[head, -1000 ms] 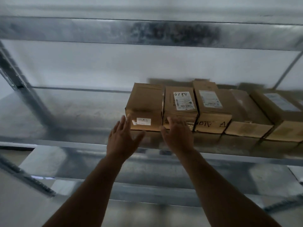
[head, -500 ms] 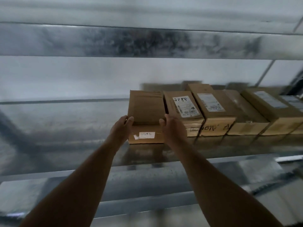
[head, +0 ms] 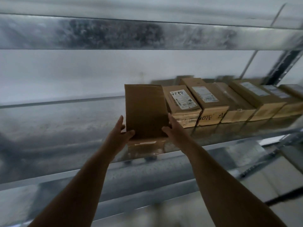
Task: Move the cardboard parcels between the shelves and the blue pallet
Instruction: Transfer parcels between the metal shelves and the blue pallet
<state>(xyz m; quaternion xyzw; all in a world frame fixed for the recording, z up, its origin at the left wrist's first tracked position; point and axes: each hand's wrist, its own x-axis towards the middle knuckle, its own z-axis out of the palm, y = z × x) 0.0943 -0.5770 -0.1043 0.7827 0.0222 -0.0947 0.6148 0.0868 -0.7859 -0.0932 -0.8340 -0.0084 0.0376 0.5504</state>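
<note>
A plain brown cardboard parcel stands at the left end of a row on the metal shelf. Its front end sits near the shelf's front edge. My left hand grips its left front corner, thumb on top. My right hand grips its right side, between it and the neighbouring parcel with a handwritten white label. More parcels line up to the right, several in all. The blue pallet is out of view.
A galvanised shelf beam runs overhead, close above the parcels. An upright post stands at the right. A lower shelf edge lies below my forearms. The shelf left of the gripped parcel is bare metal.
My hands went from hovering in front of the left parcel to clasping its two sides. The parcel now sits nearer the shelf's front edge than the row.
</note>
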